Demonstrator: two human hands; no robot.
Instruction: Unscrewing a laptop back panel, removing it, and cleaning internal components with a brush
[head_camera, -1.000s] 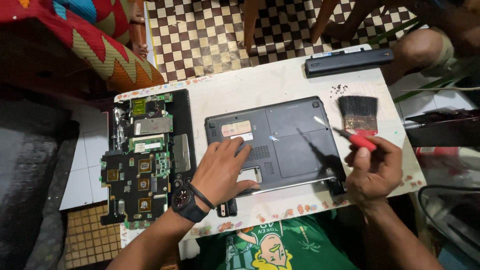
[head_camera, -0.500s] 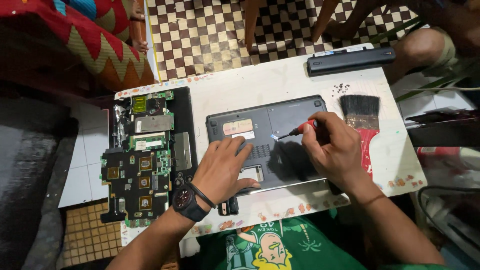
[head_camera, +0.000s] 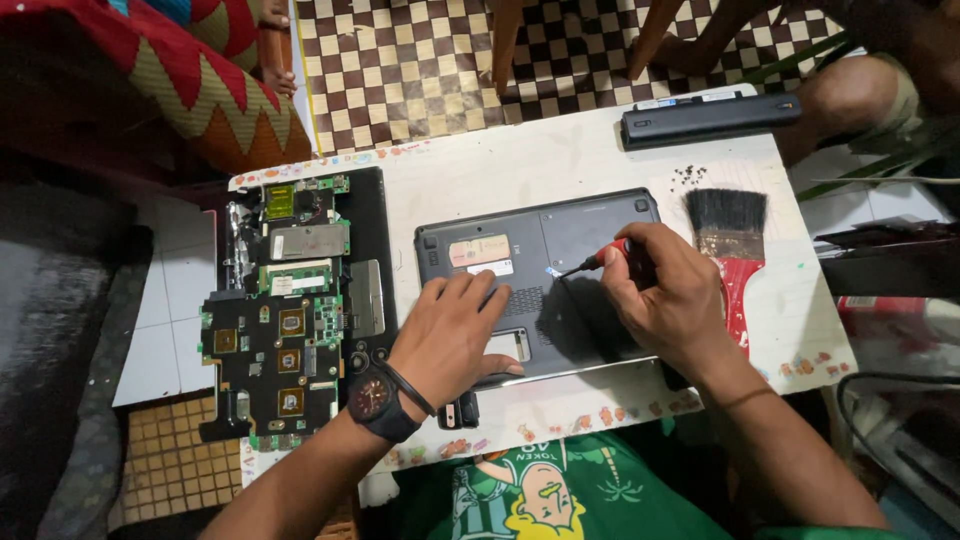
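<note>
Two laptops lie side by side on the white counter (head_camera: 560, 160), and they stand at very different stages. At the left, an opened laptop (head_camera: 290, 310) has its cover off, with green circuit boards, a memory module and metal shields all exposed, so its stripping looks largely done. The dark grey laptop (head_camera: 540, 280) in the middle lies bottom up with its base cover in place, and its battery bay looks vacated: a long black battery pack (head_camera: 710, 118) rests well apart near the counter's far edge. The left hand (head_camera: 450, 335), with a wristwatch and a black band on the wrist, presses flat and open-fingered on the base near its front edge, holding nothing. The right hand (head_camera: 665, 300) is closed around a small red-handled screwdriver (head_camera: 595, 262), whose tip touches the base just beside a small pale label. A scatter of tiny black screws (head_camera: 688, 178) sits near the bristles of a red-handled paintbrush (head_camera: 733, 250), which lies to the right of the laptop, suggesting that some fasteners are already out. Judging by the cover, which is not yet lifted, unscrewing appears under way, with removal of the base and everything inside left to do.
</note>
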